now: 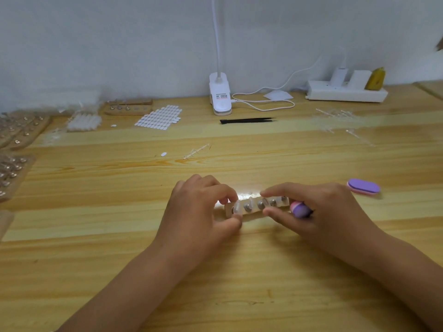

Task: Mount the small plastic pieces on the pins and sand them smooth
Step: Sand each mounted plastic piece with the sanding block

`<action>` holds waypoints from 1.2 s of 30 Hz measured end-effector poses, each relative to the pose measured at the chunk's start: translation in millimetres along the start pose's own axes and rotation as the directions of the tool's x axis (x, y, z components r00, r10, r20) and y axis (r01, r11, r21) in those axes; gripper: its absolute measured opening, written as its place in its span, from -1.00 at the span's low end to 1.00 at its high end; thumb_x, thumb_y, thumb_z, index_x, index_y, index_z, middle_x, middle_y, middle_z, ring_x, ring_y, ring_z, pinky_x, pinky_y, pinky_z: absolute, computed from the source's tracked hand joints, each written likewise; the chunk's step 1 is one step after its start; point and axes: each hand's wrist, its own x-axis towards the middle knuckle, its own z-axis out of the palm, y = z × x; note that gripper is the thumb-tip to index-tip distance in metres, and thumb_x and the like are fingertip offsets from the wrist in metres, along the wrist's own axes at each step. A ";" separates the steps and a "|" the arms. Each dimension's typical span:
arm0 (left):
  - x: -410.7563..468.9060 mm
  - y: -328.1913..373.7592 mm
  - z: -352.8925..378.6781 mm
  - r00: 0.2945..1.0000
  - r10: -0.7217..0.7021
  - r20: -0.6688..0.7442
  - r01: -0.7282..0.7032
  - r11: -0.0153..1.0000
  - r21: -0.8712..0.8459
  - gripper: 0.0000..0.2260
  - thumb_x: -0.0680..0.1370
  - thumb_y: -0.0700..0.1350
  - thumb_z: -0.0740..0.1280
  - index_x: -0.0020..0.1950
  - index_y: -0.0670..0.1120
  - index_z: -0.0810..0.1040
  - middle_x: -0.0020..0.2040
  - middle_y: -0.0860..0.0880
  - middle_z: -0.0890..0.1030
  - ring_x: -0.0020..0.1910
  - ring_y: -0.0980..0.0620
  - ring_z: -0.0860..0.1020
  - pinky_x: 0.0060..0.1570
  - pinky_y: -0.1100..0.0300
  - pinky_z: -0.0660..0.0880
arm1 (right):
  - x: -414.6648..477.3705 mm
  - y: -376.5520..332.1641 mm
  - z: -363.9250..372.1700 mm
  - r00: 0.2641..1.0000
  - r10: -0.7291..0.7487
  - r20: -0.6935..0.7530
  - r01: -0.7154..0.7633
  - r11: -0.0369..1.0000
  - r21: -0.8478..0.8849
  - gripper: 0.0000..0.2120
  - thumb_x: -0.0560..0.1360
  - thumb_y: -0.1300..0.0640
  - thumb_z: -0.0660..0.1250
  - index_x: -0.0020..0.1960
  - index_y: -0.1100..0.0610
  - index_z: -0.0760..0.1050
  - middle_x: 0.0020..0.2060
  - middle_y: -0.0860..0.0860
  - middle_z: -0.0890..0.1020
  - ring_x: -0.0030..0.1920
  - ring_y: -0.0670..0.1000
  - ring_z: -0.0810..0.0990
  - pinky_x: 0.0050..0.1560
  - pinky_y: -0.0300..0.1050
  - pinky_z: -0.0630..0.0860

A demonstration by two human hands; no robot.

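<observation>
A small wooden strip [254, 213] with a row of metal pins lies on the table between my hands. A clear plastic piece [237, 207] sits on the leftmost pin. My left hand [201, 212] pinches that piece between thumb and forefinger. My right hand [309, 209] reaches over the strip's right half with forefinger and thumb stretched toward the middle pins, and it holds a purple sanding block [299, 209] tucked in the curled fingers.
A second purple sanding block [364, 186] lies to the right. A sheet of white stickers [159, 118], black tweezers [248, 120], a clip lamp base [220, 97] and a power strip [345, 91] stand at the back. More pin holders [14, 149] crowd the left edge; clear plastic sprues [340, 121] lie back right.
</observation>
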 end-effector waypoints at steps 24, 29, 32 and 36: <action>-5.5 18.3 -9.7 0.852 0.416 -0.319 -0.478 0.865 -0.149 -0.75 0.40 -0.16 0.56 0.05 -0.11 0.69 -0.05 -0.02 0.61 -0.07 0.01 0.55 -0.06 0.21 0.45 | 6.1 -12.5 -17.9 0.962 0.168 0.214 -0.271 0.649 0.711 -0.79 0.37 -0.09 0.58 -0.08 0.00 0.73 -0.52 -0.18 0.45 -0.48 -0.20 0.40 -0.36 -0.47 0.34; -5.9 20.2 -11.4 0.872 0.379 -0.309 -0.451 0.868 -0.208 -0.74 0.37 -0.10 0.58 0.02 -0.11 0.69 -0.06 -0.01 0.62 -0.08 0.01 0.55 -0.03 0.26 0.44 | 2.3 -11.0 -17.6 0.946 0.185 0.266 -0.321 0.631 0.706 -0.68 0.36 -0.23 0.50 0.00 -0.07 0.70 -0.49 -0.11 0.36 -0.46 -0.16 0.30 -0.38 -0.39 0.31; -6.9 22.6 -13.0 0.925 0.281 -0.255 -0.359 0.867 -0.345 -0.73 0.33 -0.09 0.58 0.00 -0.08 0.68 -0.07 0.07 0.65 -0.04 0.08 0.58 -0.05 0.29 0.43 | 6.9 -5.0 -11.1 0.938 0.244 0.244 -0.343 0.576 0.742 -0.84 0.49 -0.07 0.30 0.05 -0.21 0.58 -0.43 -0.10 0.44 -0.42 -0.10 0.35 -0.35 -0.32 0.35; -8.3 25.6 -13.8 0.973 0.153 -0.174 -0.223 0.820 -0.527 -0.75 0.34 -0.11 0.57 -0.01 -0.02 0.66 -0.12 0.15 0.65 -0.13 0.10 0.58 -0.18 0.26 0.47 | 11.2 6.6 -3.2 0.908 0.404 0.111 -0.358 0.610 0.707 -0.58 0.34 0.19 0.05 -0.15 -0.28 0.52 -0.32 -0.08 0.52 -0.33 0.03 0.38 -0.22 0.00 0.35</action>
